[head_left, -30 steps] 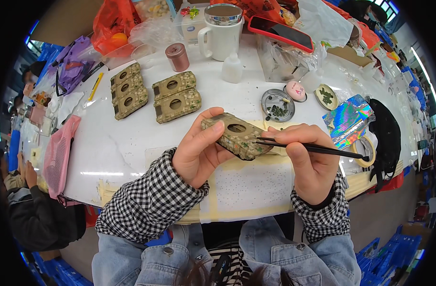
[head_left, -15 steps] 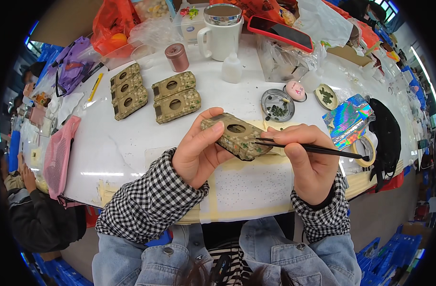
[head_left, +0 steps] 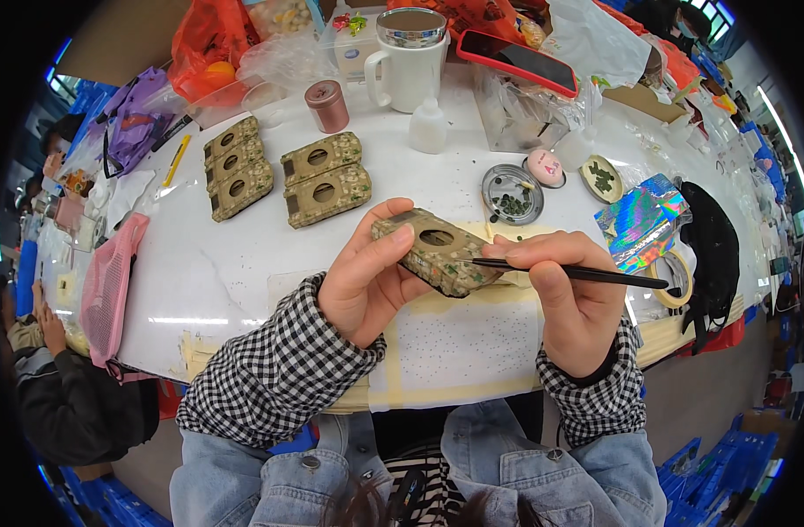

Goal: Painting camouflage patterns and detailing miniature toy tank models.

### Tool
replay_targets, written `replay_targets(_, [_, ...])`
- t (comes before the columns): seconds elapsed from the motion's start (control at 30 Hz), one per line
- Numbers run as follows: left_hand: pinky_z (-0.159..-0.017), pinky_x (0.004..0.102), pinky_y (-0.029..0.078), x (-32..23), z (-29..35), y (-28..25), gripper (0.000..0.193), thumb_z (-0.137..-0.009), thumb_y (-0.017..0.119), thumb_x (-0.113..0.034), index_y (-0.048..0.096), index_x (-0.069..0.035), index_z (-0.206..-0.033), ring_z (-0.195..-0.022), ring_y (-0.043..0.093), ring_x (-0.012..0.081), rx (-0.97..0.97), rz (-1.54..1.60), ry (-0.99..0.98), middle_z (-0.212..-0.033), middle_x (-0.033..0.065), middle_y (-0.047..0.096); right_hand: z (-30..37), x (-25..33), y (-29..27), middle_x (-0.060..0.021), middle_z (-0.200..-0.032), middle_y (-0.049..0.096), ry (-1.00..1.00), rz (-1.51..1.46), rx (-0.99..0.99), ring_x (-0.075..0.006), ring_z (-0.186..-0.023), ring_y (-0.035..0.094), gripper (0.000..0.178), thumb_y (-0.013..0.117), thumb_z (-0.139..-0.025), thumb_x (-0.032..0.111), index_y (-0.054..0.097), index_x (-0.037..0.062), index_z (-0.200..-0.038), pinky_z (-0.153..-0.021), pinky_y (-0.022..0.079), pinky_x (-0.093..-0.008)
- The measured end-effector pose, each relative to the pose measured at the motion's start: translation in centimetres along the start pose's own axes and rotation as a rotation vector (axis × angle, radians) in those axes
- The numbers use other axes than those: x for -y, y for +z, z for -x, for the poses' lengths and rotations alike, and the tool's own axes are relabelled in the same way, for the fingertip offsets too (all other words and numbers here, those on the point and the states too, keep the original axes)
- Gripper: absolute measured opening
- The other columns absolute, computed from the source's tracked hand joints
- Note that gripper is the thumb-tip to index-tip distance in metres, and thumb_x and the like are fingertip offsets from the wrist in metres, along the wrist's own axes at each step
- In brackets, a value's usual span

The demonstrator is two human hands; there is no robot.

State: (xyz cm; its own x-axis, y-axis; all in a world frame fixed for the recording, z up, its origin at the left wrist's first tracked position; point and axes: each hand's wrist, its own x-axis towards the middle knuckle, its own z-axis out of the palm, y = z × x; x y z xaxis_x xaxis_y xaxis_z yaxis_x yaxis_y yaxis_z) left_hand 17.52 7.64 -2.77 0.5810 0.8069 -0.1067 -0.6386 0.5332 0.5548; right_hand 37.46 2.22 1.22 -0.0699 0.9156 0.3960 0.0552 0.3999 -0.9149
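Observation:
My left hand [head_left: 363, 283] grips a camouflage-patterned case [head_left: 461, 274] with a round hole in its face, tilted above the table's near part. Black tweezers [head_left: 599, 276] are pinched in my right hand [head_left: 581, 303]. Their tips are together and reach the case's right part, right of the hole; whether they hold anything is too small to tell. More cases of the same pattern lie in two groups at the left, one nearer the middle [head_left: 329, 197] and one farther left [head_left: 242, 191]. Small dark green pieces sit in a round dish [head_left: 512, 195] beyond my right hand.
A speckled white sheet [head_left: 454, 351] taped with yellow strips lies under my hands. Behind stand a white mug [head_left: 411, 75], a small white bottle [head_left: 427, 127] and a phone [head_left: 518, 63]. At the right are a shiny sheet [head_left: 643, 220] and a tape roll [head_left: 680, 290].
The tweezers' tips, apart on the case before, have come together. The tweezers have turned slightly in my right hand. My left hand and the case have hardly moved.

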Motion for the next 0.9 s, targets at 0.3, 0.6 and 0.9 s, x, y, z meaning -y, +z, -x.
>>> replay_targets(0.3, [-0.087, 0.0385, 0.052, 0.03, 0.0, 0.04, 0.039, -0.091, 0.05, -0.016, 0.029, -0.006, -0.123, -0.102, 0.058, 0.0249, -0.007, -0.011, -0.001, -0.113, 0.016, 0.052, 0.06, -0.06, -0.04, -0.0122, -0.094, 0.065, -0.001, 0.005, 0.002, -0.02, -0.095, 0.061, 0.013, 0.057, -0.088, 0.007, 0.061, -0.0037, -0.094, -0.087, 0.046, -0.0314])
replay_targets(0.6, [-0.088, 0.0386, 0.052, 0.05, -0.05, -0.06, 0.039, -0.091, 0.05, -0.016, 0.029, -0.006, -0.123, -0.102, 0.058, 0.0251, -0.001, -0.008, 0.001, -0.113, 0.0164, 0.052, 0.06, -0.05, -0.05, -0.0121, -0.094, 0.065, -0.002, 0.007, 0.0, -0.0198, -0.095, 0.061, 0.014, 0.057, -0.088, 0.008, 0.061, -0.0038, -0.095, -0.087, 0.046, -0.031])
replay_targets(0.9, [-0.088, 0.0384, 0.051, -0.02, 0.03, -0.03, 0.039, -0.091, 0.05, -0.015, 0.029, -0.006, -0.123, -0.103, 0.058, 0.0249, -0.004, -0.01, 0.0, -0.113, 0.0164, 0.052, 0.06, 0.07, 0.04, -0.0118, -0.094, 0.065, 0.013, 0.006, -0.002, -0.019, -0.095, 0.06, 0.014, 0.057, -0.088, 0.008, 0.061, -0.0039, -0.095, -0.087, 0.046, -0.0306])
